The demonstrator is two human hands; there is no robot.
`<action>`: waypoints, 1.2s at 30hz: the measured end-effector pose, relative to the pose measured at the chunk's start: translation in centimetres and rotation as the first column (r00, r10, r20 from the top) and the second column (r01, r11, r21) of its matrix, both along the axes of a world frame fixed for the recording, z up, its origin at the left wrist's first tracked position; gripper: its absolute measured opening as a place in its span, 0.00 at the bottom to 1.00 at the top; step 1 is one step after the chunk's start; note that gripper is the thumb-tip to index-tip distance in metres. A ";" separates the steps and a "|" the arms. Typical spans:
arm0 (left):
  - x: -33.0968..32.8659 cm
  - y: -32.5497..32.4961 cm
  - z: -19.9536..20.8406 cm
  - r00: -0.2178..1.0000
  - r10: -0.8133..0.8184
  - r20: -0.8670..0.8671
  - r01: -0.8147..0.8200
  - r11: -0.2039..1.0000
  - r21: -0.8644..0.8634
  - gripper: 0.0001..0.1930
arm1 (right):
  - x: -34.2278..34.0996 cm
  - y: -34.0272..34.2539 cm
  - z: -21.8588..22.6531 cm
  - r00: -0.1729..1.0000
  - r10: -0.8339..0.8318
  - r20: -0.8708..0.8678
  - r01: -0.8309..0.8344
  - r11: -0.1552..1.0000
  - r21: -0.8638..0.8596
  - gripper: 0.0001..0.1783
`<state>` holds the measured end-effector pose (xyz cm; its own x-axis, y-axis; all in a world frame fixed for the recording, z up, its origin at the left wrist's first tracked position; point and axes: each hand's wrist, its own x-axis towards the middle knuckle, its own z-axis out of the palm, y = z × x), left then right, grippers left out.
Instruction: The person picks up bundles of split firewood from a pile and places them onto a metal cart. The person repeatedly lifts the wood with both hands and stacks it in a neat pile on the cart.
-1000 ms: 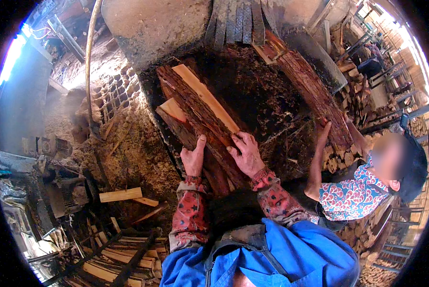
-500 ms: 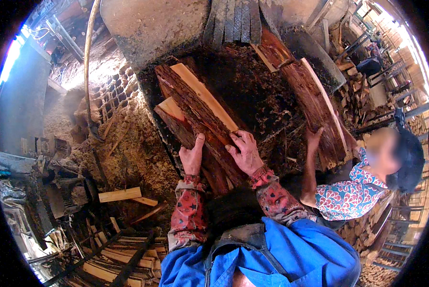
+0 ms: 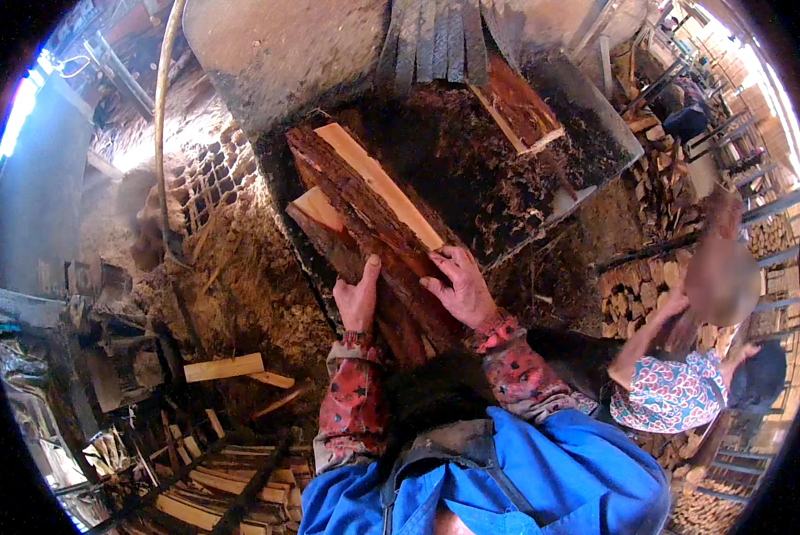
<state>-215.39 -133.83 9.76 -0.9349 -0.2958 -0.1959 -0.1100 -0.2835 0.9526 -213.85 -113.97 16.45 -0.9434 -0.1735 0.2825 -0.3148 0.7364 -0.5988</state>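
Note:
A long bark-covered wood slab (image 3: 364, 201) with a pale cut face lies slanted on a dark, debris-strewn table (image 3: 587, 134). A second slab (image 3: 315, 214) lies under it on the left. My left hand (image 3: 358, 299) rests flat on the near end of the slabs. My right hand (image 3: 458, 285) presses on the bark of the top slab beside it, fingers spread. Another reddish slab (image 3: 520, 107) lies at the table's far right side.
A person in a patterned shirt (image 3: 667, 392) stands to my right, one arm raised. Stacked split wood (image 3: 631, 290) sits behind that person. Cut boards (image 3: 226, 366) and sawdust cover the ground at left; more planks (image 3: 213, 486) lie at lower left.
The reddish slab at right has moved up the table, away from the person beside me, whose hand has left it. My hands stay on the near slabs.

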 end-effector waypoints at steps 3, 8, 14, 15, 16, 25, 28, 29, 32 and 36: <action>0.1 -0.1 0.1 0.999 0.015 0.032 -0.015 1.000 -0.015 0.30 | -2.0 2.4 1.0 0.997 -0.030 -0.068 0.029 1.000 -0.012 0.21; 0.3 -0.2 2.6 0.989 -0.038 0.146 0.060 0.987 -0.147 0.31 | -11.7 12.6 4.7 0.892 -0.248 -0.378 0.336 0.923 0.189 0.19; -0.2 -1.1 -4.1 0.967 -0.245 0.067 0.247 0.969 -0.012 0.35 | -23.8 27.3 4.6 0.854 -0.301 -0.425 0.494 0.727 0.477 0.33; -0.3 -0.8 -3.6 0.965 -0.257 0.049 0.257 0.966 0.011 0.34 | -24.7 28.7 3.8 0.855 -0.322 -0.406 0.507 0.683 0.526 0.36; -0.1 -1.2 -2.9 0.966 -0.248 0.079 0.248 0.969 0.011 0.33 | -24.9 27.4 3.9 0.876 -0.398 -0.273 0.481 0.666 0.570 0.37; 0.5 -0.2 2.4 0.998 -0.024 0.050 0.023 1.000 0.002 0.28 | -21.2 24.1 6.8 0.887 -0.445 -0.122 0.399 0.605 0.689 0.32; 0.2 -0.1 2.2 0.997 -0.032 0.067 0.033 0.999 -0.010 0.29 | -19.5 22.3 8.7 0.891 -0.454 -0.003 0.322 0.627 0.709 0.26; 0.2 0.0 2.7 0.994 -0.036 0.102 0.042 0.998 -0.054 0.30 | -18.6 21.6 9.6 0.882 -0.470 -0.028 0.352 0.620 0.701 0.21; 0.1 -0.3 -1.1 1.000 -0.024 -0.008 0.024 0.999 0.029 0.31 | -16.6 22.6 9.1 0.872 -0.475 -0.120 0.434 0.635 0.639 0.19; 0.0 -0.2 -0.1 0.998 -0.051 0.040 0.053 0.997 -0.056 0.31 | -11.7 22.0 9.4 0.897 -0.411 -0.161 0.430 0.728 0.534 0.16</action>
